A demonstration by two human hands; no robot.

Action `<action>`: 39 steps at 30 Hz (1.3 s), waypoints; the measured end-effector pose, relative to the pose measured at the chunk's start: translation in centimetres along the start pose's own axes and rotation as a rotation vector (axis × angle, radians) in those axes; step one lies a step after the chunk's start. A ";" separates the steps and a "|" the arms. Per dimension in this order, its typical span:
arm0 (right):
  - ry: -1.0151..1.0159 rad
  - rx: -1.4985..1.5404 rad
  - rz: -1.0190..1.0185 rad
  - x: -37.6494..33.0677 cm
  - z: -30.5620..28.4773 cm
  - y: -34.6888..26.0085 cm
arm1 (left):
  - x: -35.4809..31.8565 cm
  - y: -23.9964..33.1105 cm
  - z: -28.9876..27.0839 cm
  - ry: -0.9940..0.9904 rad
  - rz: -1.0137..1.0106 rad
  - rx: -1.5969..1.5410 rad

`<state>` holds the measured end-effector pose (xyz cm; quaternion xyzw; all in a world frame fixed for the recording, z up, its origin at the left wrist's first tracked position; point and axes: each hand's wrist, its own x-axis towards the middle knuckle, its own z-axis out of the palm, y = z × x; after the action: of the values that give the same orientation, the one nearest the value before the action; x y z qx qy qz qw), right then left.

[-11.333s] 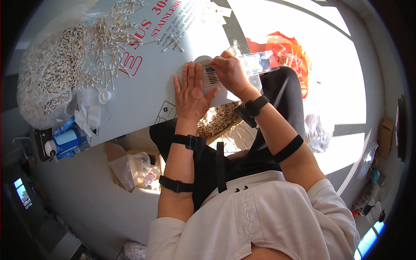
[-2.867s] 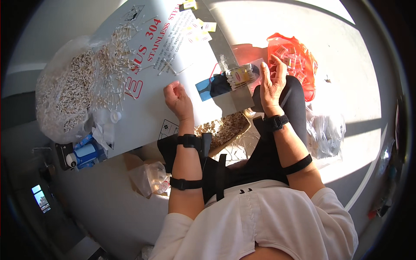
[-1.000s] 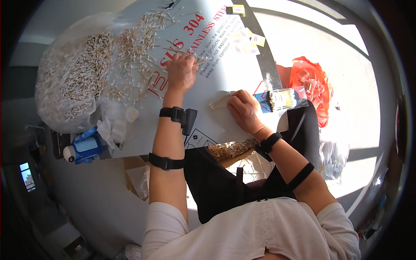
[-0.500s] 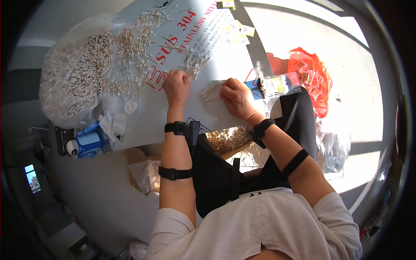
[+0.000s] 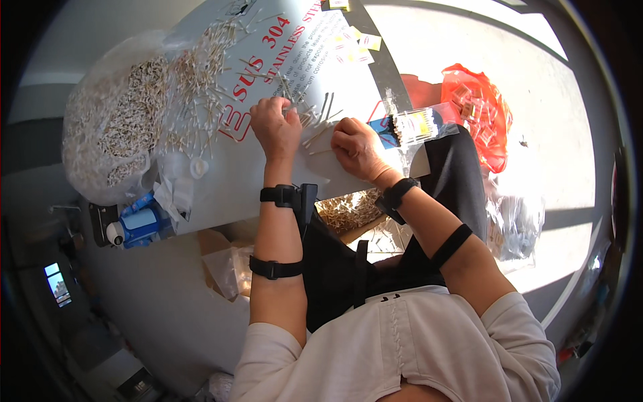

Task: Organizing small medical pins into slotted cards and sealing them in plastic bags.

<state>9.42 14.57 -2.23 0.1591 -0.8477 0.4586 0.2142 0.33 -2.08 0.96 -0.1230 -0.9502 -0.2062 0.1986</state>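
Slim, white-tipped cotton swabs point(image 5: 309, 118) lay between the curled left hand point(image 5: 276, 131) and bunched right hand point(image 5: 359, 147), apparently for easy reach, though whether either grip pinched any was unclear.

Swab bag point(image 5: 130, 110) on table point(image 5: 228, 191), left; loose swabs point(image 5: 203, 63) beside it; swab packet point(image 5: 415, 126) at right edge.

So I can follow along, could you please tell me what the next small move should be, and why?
Probably the left hand should draw the loose cotton swabs beside it toward the right hand, since they lie between both hands and other swabs rest near the right.
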 end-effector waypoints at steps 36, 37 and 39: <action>-0.003 -0.006 0.028 -0.1 -0.2 -0.1 | 3.3 -0.3 2.3 -0.420 -0.183 -0.206; -0.003 -0.007 0.032 -0.1 -0.2 -0.1 | 3.4 -0.5 2.1 -0.504 -0.152 -0.211; 0.004 -0.007 0.015 0.0 -0.3 -0.1 | 3.6 -0.9 1.6 -0.586 -0.121 -0.210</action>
<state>9.52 14.75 -2.06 0.1510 -0.8500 0.4576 0.2128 -3.65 -1.61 0.86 -0.1405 -0.9460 -0.2707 -0.1099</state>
